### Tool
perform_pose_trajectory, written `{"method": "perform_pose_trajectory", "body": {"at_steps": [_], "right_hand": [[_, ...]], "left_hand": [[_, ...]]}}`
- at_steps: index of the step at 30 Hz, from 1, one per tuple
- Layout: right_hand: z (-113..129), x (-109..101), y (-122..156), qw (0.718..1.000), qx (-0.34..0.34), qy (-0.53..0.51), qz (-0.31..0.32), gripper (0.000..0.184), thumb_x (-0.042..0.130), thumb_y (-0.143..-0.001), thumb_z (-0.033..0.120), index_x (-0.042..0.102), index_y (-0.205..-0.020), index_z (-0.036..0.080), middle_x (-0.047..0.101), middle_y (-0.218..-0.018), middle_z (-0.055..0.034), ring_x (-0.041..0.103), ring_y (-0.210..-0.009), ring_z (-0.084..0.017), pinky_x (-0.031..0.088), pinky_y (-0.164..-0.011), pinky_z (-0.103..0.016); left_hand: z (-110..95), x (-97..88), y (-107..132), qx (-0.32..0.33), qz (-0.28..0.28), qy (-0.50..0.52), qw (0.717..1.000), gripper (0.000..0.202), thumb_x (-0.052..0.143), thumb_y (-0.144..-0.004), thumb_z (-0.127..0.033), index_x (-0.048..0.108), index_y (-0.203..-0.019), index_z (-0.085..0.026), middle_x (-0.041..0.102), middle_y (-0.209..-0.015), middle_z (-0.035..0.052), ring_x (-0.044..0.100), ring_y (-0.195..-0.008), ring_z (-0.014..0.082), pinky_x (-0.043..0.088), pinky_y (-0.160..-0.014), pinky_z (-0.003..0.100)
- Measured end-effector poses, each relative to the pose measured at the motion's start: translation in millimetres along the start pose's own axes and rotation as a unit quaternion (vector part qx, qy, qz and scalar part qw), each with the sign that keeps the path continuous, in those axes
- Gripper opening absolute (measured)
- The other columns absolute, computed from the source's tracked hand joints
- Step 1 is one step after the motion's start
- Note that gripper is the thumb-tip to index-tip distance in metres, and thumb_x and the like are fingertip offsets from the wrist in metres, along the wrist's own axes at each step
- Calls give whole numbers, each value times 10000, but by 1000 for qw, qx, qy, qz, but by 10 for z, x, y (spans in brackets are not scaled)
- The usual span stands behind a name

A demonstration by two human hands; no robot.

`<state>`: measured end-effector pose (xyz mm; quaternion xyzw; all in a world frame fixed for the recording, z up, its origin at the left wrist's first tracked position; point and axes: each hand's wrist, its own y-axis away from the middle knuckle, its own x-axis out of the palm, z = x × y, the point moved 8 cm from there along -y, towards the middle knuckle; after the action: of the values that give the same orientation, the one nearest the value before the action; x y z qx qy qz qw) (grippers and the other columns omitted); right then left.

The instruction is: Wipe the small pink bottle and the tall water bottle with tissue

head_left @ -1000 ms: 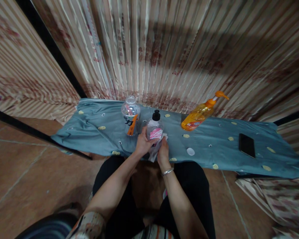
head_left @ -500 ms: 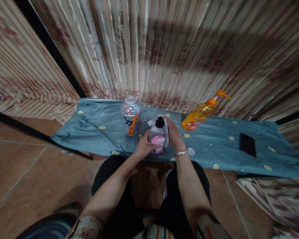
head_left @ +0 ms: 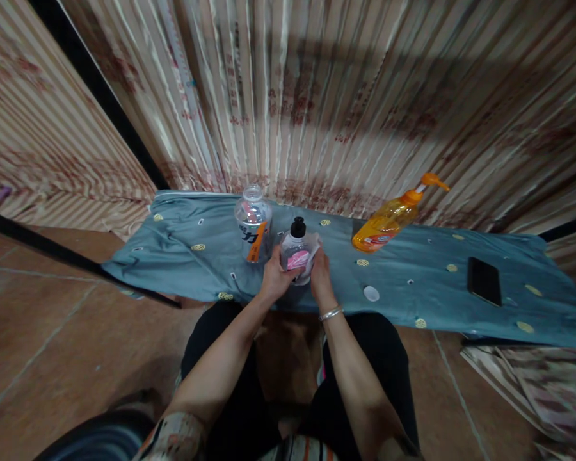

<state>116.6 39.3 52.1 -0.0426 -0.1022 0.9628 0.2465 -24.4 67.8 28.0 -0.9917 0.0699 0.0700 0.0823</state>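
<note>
1. My left hand [head_left: 276, 276] is closed around the left side of a clear bottle [head_left: 294, 244], thumb across the front, just below the pink label [head_left: 297, 258].
2. My right hand [head_left: 321, 276] is clamped on a thin white sheet [head_left: 312, 246], pressing it to the bottle's right side. The fingertips are partly hidden by the sheet.
3. Bottle position: between my two hands, over the near middle part of a blue-green cloth [head_left: 182, 262], black cap [head_left: 297, 226] uppermost. Cannot tell whether its base touches the cloth.
4. Just left of it and a little farther back: a larger transparent bottle [head_left: 253, 230], upright, open-mouthed, black and orange on its wrapper.
5. Right of my hands, well apart from them: an orange pump bottle [head_left: 386, 224], amber liquid inside, spout pointing right.
6. Nearer me, right of my right wrist: a small white disc [head_left: 371, 294] lying flat on the cloth.
7. Far right: a dark phone [head_left: 484, 282], flat on the cloth.
8. Silver bracelet [head_left: 331, 313] on my right wrist. A patterned curtain [head_left: 317, 96] hangs in folds behind the cloth-covered surface; brown tiled floor [head_left: 38, 320] below.
</note>
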Motion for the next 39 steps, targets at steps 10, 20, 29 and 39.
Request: {"method": "perform_pose_trajectory", "body": {"at_steps": [10, 20, 29, 39], "right_hand": [[521, 15, 123, 993, -97, 59, -25, 609, 333, -996, 571, 506, -1433, 184, 537, -1501, -147, 465, -1428, -219, 320, -1211, -438], [302, -96, 35, 997, -71, 22, -27, 621, 295, -1013, 564, 522, -1420, 153, 559, -1476, -178, 504, -1401, -230, 315, -1215, -454], [-153, -194, 263, 998, 24, 9, -54, 703, 278, -983, 594, 506, -1433, 103, 560, -1469, -211, 519, -1392, -265, 376, -1182, -494], [631, -94, 324, 981, -143, 129, -24, 607, 335, -1021, 456, 320, -1563, 183, 367, -1625, -167, 319, -1526, -240, 252, -1248, -506]], "left_hand": [[-25, 214, 99, 32, 49, -35, 998, 842, 746, -735, -268, 337, -1467, -193, 663, -1319, 168, 684, -1136, 301, 516, -1008, 464], [-73, 316, 272, 112, 103, -38, 988, 801, 610, -784, -165, 323, -1532, -153, 519, -1512, 185, 527, -1397, 284, 389, -1200, 470], [59, 357, 369, 139, 124, -50, 981, 885, 533, -773, -62, 215, -1593, -161, 348, -1642, 161, 331, -1535, 248, 274, -1275, 463], [-87, 417, 386, 144, 134, -15, 980, 807, 609, -817, -164, 293, -1560, -163, 369, -1624, 185, 360, -1516, 305, 307, -1253, 507]]}}
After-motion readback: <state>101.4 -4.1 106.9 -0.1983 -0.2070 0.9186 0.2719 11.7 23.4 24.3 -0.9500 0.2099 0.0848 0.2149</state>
